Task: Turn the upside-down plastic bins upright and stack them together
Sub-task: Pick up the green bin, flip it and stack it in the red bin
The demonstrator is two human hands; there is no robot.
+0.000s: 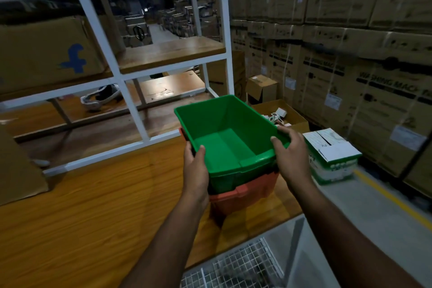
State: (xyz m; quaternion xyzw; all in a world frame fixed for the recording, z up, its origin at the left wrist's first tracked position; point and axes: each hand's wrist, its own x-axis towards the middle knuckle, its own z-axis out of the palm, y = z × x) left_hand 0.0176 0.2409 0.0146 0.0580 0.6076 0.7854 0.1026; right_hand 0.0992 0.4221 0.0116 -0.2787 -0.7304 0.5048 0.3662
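Nearest to us a wire mesh basket (pixel 236 269) sits below the edge of the wooden tabletop (pixel 93 206), whose varnished boards show a warm, glossy grain. Our two forearms reach forward over it to the stacked bins. Our left hand (pixel 195 170) grips the near left rim of the green bin (pixel 224 138), thumb hooked over the lip and fingers curled out of sight beneath it; our right hand (pixel 292 156) holds the right rim, fingers (pixel 284 130) spread and bent over the edge. That bin is smooth moulded plastic, rectangular with tapering walls, upright and open, and it nests in an orange bin (pixel 247 194) of the same shape that stands on the tabletop near its right edge. Just beside it to the right lies a white and green carton (pixel 332 154), and beyond that an open cardboard box (pixel 280 114) of small white items. A white metal shelf frame (pixel 131 91) with wooden shelves rises behind the bins. Along the right, stacked brown cartons (pixel 350 65) form a wall above a grey floor (pixel 374 206) with a yellow line.
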